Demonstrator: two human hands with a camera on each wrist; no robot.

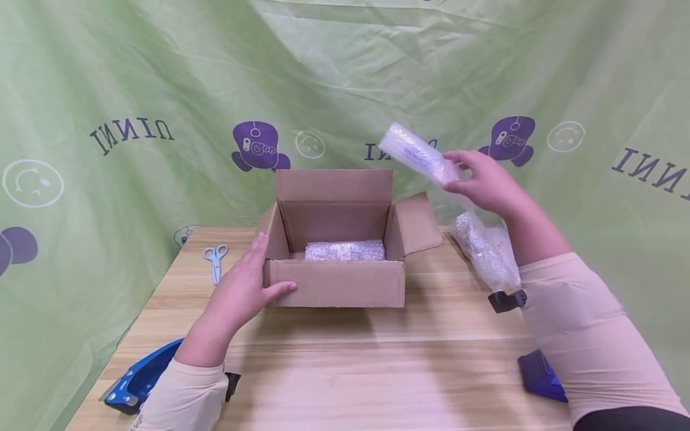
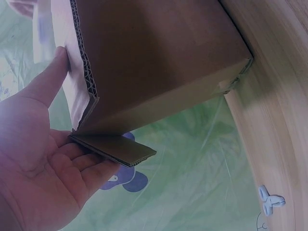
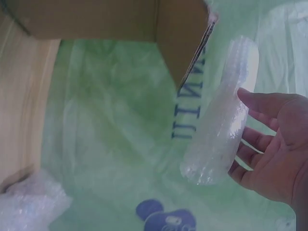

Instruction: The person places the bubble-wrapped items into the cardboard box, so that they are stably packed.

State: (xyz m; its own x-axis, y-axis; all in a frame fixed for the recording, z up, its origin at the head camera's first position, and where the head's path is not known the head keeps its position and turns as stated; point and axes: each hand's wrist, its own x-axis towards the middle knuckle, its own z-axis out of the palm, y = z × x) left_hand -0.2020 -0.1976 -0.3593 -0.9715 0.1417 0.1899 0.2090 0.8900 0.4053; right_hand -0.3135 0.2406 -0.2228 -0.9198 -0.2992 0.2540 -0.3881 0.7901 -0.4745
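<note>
An open cardboard box [image 1: 335, 284] stands at the middle of the table, with a bubble-wrapped bundle [image 1: 345, 250] lying inside. My left hand [image 1: 242, 287] grips the box's near left corner, thumb on the front and fingers along the left side; in the left wrist view the fingers lie against a side flap [image 2: 115, 150]. Raised above and right of the box, my right hand [image 1: 487, 182] holds a bubble-wrapped roll [image 1: 412, 152] by one end between thumb and fingers. The right wrist view shows the roll [image 3: 216, 120] as a clear cylinder; what it wraps is hard to tell.
More bubble-wrapped bundles [image 1: 487, 251] lie right of the box, near the right forearm. Light blue scissors [image 1: 215, 262] lie at the left. A blue tape dispenser-like tool [image 1: 142, 377] sits by the left sleeve, and a dark blue object [image 1: 541, 376] by the right sleeve.
</note>
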